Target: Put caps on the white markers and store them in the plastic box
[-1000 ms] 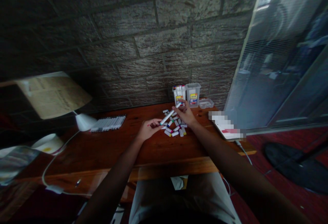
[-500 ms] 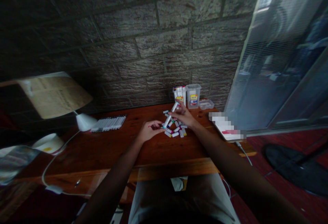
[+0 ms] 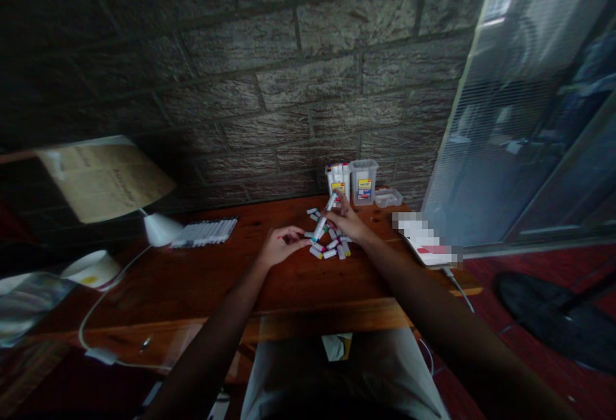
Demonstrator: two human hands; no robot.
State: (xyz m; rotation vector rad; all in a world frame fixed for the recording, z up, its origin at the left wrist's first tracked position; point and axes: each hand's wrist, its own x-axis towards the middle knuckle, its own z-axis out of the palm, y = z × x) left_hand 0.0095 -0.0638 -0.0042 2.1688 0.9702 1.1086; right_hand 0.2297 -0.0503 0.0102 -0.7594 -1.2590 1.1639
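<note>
My right hand (image 3: 347, 220) is closed around a white marker (image 3: 324, 220), which slants down to the left and shows teal at both ends. Its lower end is close to the fingertips of my left hand (image 3: 283, 244). Thumb and forefinger of that hand pinch a small pale marker cap (image 3: 308, 235), partly hidden by the fingers. Below and between my hands, several loose white marker caps (image 3: 330, 253) with yellow, purple, red and green ends lie scattered on the wooden table (image 3: 298, 282).
Behind my right hand stand a clear box full of markers (image 3: 337, 179), another clear box (image 3: 364, 183) and a clear lid (image 3: 389, 198). A row of markers (image 3: 205, 233) lies to the left, by a lamp (image 3: 108, 176) and a white cup (image 3: 91, 269). A white device (image 3: 426, 240) is at the right.
The marker in my right hand has shifted slightly to the right and down, its lower end drawing away from my left fingertips. My left hand has hardly moved.
</note>
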